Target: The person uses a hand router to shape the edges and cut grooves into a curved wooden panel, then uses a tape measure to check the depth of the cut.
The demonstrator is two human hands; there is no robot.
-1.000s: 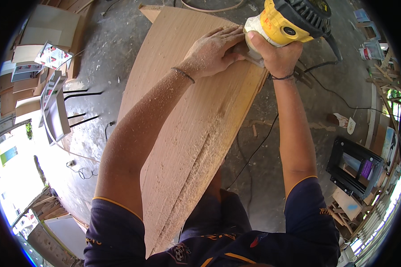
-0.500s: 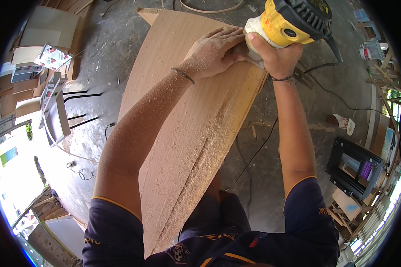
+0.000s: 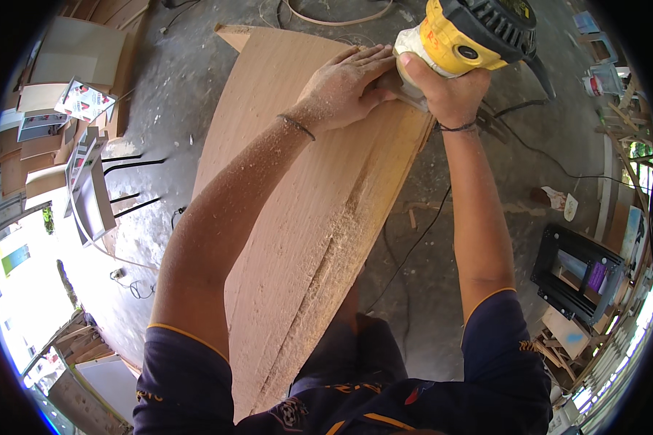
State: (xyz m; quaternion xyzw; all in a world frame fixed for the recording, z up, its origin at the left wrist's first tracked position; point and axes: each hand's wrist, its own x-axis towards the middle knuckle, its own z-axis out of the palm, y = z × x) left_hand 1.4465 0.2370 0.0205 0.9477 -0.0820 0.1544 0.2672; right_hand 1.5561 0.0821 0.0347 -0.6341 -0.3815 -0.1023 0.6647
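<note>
A yellow-and-black router stands on the far right edge of a large wooden board. My right hand is wrapped around the router's pale lower body, thumb toward me. My left hand lies on the board just left of the router, fingers stretched out and thumb against the router's clear base. Dust covers that hand and forearm. The bit and the cut under the base are hidden. Sawdust is strewn along the board's right side, beside a long dark line in the wood.
A black cable runs over the concrete floor on the right. A black frame stands at the right, near wood scraps. On the left are panels and an overturned piece with black legs. A curved strip lies beyond the board.
The board, router and both hands sit almost as before, with a slight shift of the view. Some sawdust along the board's right side looks thinner. My grip is unchanged.
</note>
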